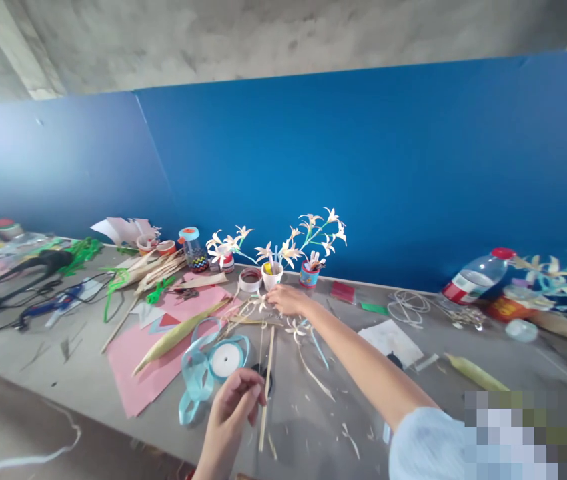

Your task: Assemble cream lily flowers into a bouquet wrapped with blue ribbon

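My left hand [236, 403] is above the table's front part, its fingers curled and thumb pressed to the index finger. Anything in that pinch is too small to make out. Beside it lie a roll of light blue ribbon [226, 359] and a long pale strip [267, 393]. My right hand [287, 300] reaches to the back, fingers bent together, just below a white cup [271, 275] of cream flowers. A cream flower [262, 303] is right at its fingertips; whether they grip it is hidden. Another flower [295, 329] with a blue stem lies nearer me.
Pink paper [131, 363] and a corn husk [178, 337] lie on the left. A glue gun [61, 301] with cables is farther left. Along the blue partition [363, 167] stand a tape roll [250, 280] and a blue-red pot [309, 274]. A plastic bottle [478, 277] leans at right.
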